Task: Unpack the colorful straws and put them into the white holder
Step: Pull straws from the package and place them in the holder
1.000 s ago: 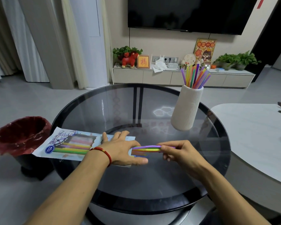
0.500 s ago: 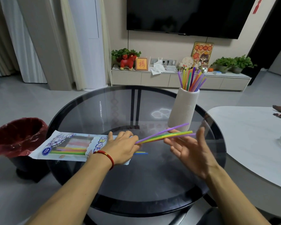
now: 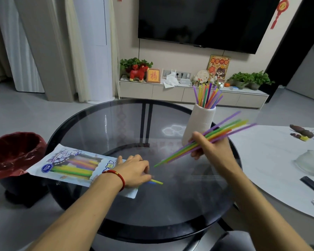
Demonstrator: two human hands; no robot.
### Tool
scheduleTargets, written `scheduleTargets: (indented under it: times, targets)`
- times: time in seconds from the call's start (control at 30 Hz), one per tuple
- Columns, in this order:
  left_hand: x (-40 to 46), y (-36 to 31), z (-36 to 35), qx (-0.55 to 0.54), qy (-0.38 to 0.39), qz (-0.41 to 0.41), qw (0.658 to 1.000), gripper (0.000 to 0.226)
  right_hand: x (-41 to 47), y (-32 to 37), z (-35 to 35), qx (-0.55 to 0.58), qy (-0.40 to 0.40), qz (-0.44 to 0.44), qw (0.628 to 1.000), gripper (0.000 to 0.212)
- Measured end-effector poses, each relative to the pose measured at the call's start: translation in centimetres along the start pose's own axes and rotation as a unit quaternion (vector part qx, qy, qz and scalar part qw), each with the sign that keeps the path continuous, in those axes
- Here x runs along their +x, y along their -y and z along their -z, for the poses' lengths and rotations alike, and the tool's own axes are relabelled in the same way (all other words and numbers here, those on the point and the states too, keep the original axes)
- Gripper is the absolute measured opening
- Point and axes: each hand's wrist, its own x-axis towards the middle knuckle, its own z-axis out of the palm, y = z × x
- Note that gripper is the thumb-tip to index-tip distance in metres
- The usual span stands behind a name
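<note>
Head view: right hand (image 3: 209,148) gripping bunch of straws (image 3: 212,138), tilting beside white holder (image 3: 199,124). Holder already holding many. Left hand (image 3: 134,172) pressing on packet (image 3: 69,167), fingers uncurled; more straws waiting inside.

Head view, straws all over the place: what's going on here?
A person is unpacking straws at a glass table. The right hand grips a bunch of straws lifted near the white holder, which already holds some. The left hand rests on the straw packet, where more remain.
</note>
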Motion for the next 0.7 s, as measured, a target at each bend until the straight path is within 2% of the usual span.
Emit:
scheduleTargets:
  times: [0.13, 0.27, 0.4, 0.7]
  targets:
    - [0.4, -0.1, -0.1, -0.004, -0.008, -0.01, 1.0, 0.036, 3.1, 3.1, 1.5, -0.161, 0.035, 0.044, 0.985, 0.022]
    - [0.6, -0.2, -0.4, -0.009, -0.014, -0.018, 1.0, 0.037, 5.2, 2.9, 0.0, -0.256, 0.064, 0.054, 0.963, 0.023]
    - [0.5, -0.2, -0.4, -0.003, -0.01, -0.021, 1.0, 0.037, 4.7, 0.1, -1.9, -0.278, 0.13, 0.011, 0.952, 0.023]
    - [0.2, -0.4, -0.1, -0.004, -0.011, -0.031, 0.999, 0.038, 3.6, -1.8, -2.5, -0.262, 0.121, 0.016, 0.957, 0.02]
